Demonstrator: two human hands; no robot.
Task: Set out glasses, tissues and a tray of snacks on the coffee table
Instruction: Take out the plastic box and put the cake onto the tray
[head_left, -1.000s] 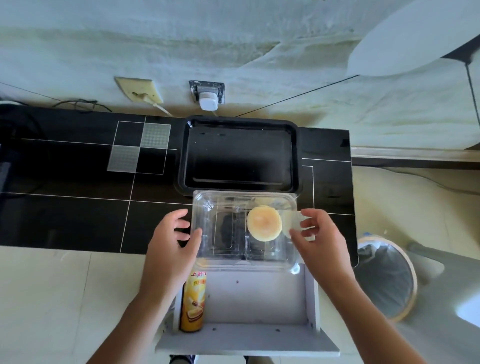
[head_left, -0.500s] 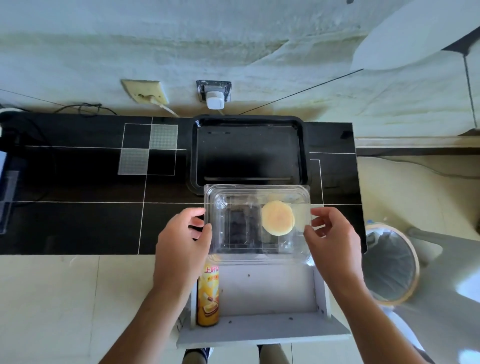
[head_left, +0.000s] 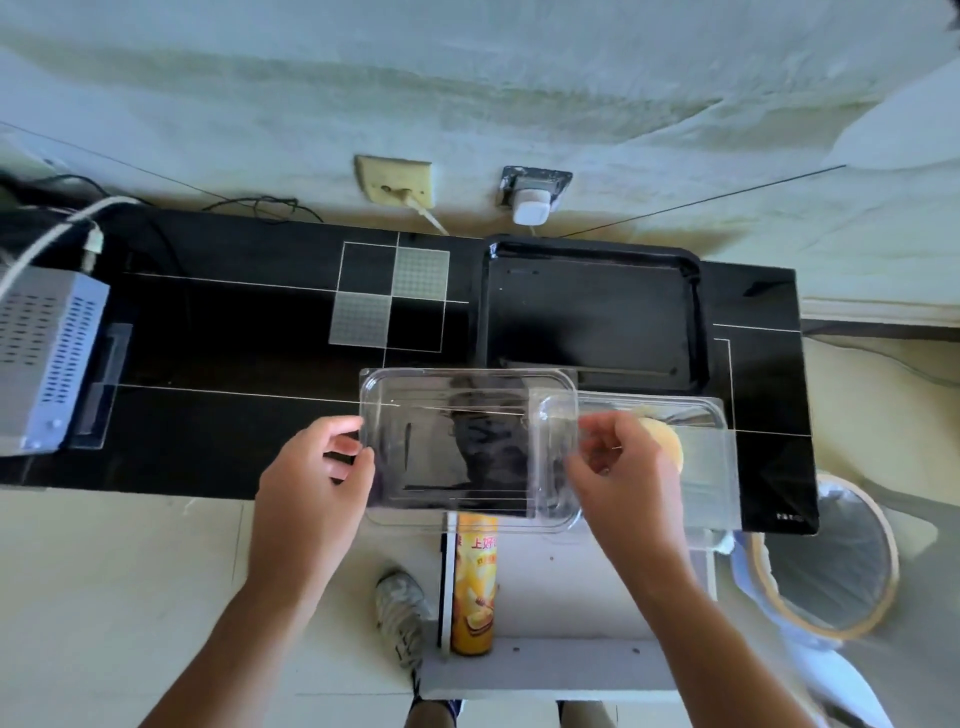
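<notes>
My left hand grips the left edge of a clear plastic lid, held level over the black coffee table. My right hand holds the clear plastic box at its left side, shifted right of the lid. A round yellow cake lies in the box, partly hidden by my right hand. The black tray sits empty at the back right of the table. A yellow snack can stands in a white holder below the table's front edge.
A grey metal device with cables sits on the table's left end. A lined waste bin stands on the floor at the right. Wall sockets are behind the table. A shoe shows on the floor.
The closed clear box has come apart: the lid has moved left in my left hand, the box with the cake has moved right in my right hand. The view has shifted right.
</notes>
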